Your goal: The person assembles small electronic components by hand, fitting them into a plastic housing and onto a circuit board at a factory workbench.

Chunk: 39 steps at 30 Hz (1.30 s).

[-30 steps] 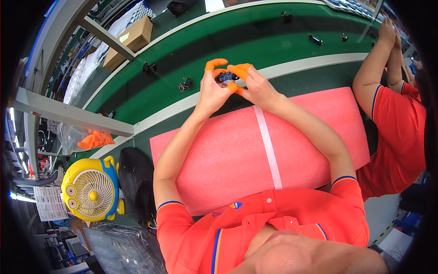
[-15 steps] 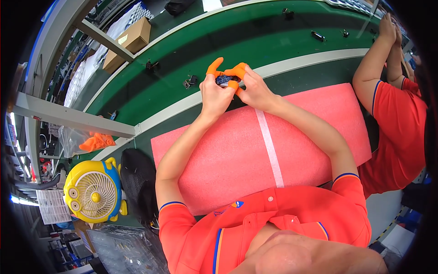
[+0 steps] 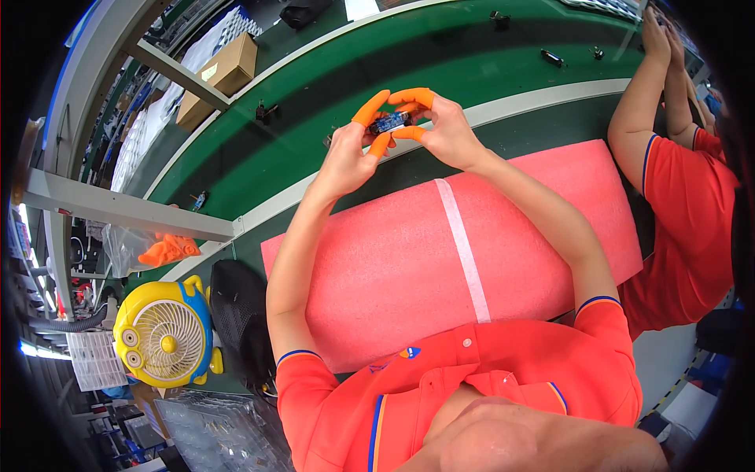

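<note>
Between my two hands, above the near edge of the green belt (image 3: pixel 346 59), is a small blue circuit board (image 3: pixel 391 123) with dark parts at its ends. My left hand (image 3: pixel 347 160) grips its left end between thumb and fingers. At the other end, my right hand (image 3: pixel 451 135) pinches it with a thumb and bent fingers. Orange finger cots cover the gripping fingertips of both hands. Partly hidden behind my left hand, a small black part lies on the belt. Fine details of the board are too small to make out.
A pink foam block (image 3: pixel 377 275) with a white strip lies under my forearms. A yellow-and-blue fan (image 3: pixel 167 334) and a black mesh bag (image 3: pixel 238 315) are at left, below a grey frame bar (image 3: pixel 126 206). Several small black parts sit along the belt. Another person (image 3: pixel 684 181) works at right.
Both hands have moved slightly up and spread apart, showing more of the blue circuit board. My left hand has shifted left, now covering most of the small black part on the belt.
</note>
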Each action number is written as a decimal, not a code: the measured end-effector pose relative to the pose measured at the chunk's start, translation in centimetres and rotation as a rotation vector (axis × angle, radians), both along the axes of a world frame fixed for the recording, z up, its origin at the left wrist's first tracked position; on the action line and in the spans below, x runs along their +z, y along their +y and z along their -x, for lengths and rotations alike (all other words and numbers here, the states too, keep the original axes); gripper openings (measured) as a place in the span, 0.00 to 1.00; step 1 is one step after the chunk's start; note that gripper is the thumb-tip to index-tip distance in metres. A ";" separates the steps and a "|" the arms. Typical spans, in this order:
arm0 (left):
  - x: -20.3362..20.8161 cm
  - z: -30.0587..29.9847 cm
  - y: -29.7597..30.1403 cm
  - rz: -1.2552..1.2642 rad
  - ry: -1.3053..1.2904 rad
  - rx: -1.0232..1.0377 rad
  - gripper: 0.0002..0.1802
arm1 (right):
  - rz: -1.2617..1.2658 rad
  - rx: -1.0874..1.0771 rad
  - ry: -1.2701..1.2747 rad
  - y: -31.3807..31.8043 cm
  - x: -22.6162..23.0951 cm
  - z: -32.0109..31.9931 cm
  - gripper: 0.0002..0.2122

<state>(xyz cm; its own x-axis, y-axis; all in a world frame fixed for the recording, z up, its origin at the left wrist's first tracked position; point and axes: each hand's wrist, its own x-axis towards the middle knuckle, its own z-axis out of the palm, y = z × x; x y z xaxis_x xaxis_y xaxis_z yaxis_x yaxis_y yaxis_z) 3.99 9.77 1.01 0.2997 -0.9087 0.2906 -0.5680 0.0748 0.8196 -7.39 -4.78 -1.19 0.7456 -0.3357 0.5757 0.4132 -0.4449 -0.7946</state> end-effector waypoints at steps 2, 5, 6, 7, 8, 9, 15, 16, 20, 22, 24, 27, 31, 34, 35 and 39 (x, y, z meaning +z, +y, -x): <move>-1.2 0.2 -0.3 0.056 -0.150 0.059 0.32 | 0.002 -0.016 0.022 -0.2 -0.3 -0.2 0.17; -2.6 0.9 -1.2 0.073 -0.105 0.109 0.32 | 0.006 -0.032 0.062 -1.3 -1.0 -0.5 0.16; -2.9 0.9 -1.3 0.081 -0.084 0.128 0.32 | -0.013 -0.015 0.139 -2.0 -1.2 -0.7 0.16; -3.0 0.6 -1.4 0.079 -0.085 0.132 0.32 | -0.032 0.002 0.215 -2.8 -1.5 -0.9 0.16; -3.1 -0.1 -1.7 0.082 -0.141 0.173 0.32 | -0.051 0.021 0.291 -3.6 -1.8 -1.3 0.16; -3.1 -0.9 -2.2 0.089 -0.197 0.209 0.31 | -0.051 0.022 0.288 -5.1 -2.3 -1.6 0.16; -6.4 -9.1 -0.9 -0.039 -0.640 0.550 0.25 | 0.103 -0.545 0.189 -8.8 -3.5 -1.8 0.17; -6.9 -9.5 -0.9 -0.092 -0.656 0.530 0.24 | 0.103 -0.545 0.188 -8.5 -3.6 -1.9 0.17; -6.9 -8.0 -2.1 -0.189 -0.412 0.440 0.23 | 0.121 -0.347 0.189 -5.8 -3.8 -1.6 0.18; -6.0 -6.7 -2.3 -0.212 -0.289 0.414 0.23 | 0.133 -0.139 0.266 -3.5 -3.1 -1.3 0.19; -5.1 -5.0 -3.0 -0.185 -0.306 0.457 0.23 | 0.223 -0.174 0.259 -2.2 -3.8 -1.0 0.19; -4.0 -2.9 -3.4 -0.144 -0.210 0.469 0.23 | 0.398 -0.229 0.241 -1.5 -4.3 -1.0 0.20; -2.5 -1.6 -3.0 -0.054 -0.008 0.380 0.21 | 0.129 -0.136 0.235 -2.1 -3.0 -0.9 0.21; -0.9 -1.1 -2.1 0.020 -0.032 0.249 0.18 | -0.024 0.096 0.155 -2.8 -1.7 -0.3 0.19; -0.3 -0.9 -1.9 0.008 0.069 0.236 0.17 | -0.027 0.092 0.154 -2.6 -1.4 -0.2 0.19; 0.0 0.5 -2.0 0.065 0.315 0.172 0.15 | -0.480 0.124 -0.007 -0.9 -0.4 -0.5 0.17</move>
<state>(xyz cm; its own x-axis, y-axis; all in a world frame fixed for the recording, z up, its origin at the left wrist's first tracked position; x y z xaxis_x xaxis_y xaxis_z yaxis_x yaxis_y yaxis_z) 3.51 7.80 1.01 0.5303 -0.8200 0.2153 -0.2974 0.0579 0.9530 -6.93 -5.66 -1.63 0.7931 -0.4737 0.3829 0.4460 0.0234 -0.8947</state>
